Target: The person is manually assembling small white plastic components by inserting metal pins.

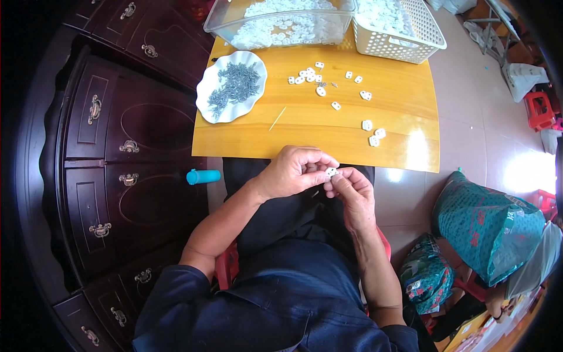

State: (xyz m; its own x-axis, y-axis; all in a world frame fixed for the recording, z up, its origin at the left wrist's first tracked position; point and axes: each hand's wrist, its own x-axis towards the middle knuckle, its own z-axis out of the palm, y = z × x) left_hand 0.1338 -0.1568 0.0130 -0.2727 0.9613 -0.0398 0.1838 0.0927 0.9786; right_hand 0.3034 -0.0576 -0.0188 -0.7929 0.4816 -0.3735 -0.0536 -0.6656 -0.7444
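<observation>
Just off the table's near edge, above my lap, my left hand [298,171] and my right hand [355,190] meet at the fingertips. Both pinch one small white plastic piece with dark holes [332,171], partly covered by the fingers. Similar white pieces lie loose on the table: a cluster [306,76] further off, and a small group [375,139] towards the right. Beside the cluster are a few small grey metal pins or screws [321,84]. Many more such metal pieces [236,82] fill a white wavy-edged dish [205,97] at the table's left.
A clear bin [278,36] and a white perforated basket [404,51], both full of white parts, stand along the far side. A thin yellow stick [277,118] lies left of centre. Dark drawers [135,193] flank the left; stuffed teal bags [489,223] stand right, near another person's hand [497,308].
</observation>
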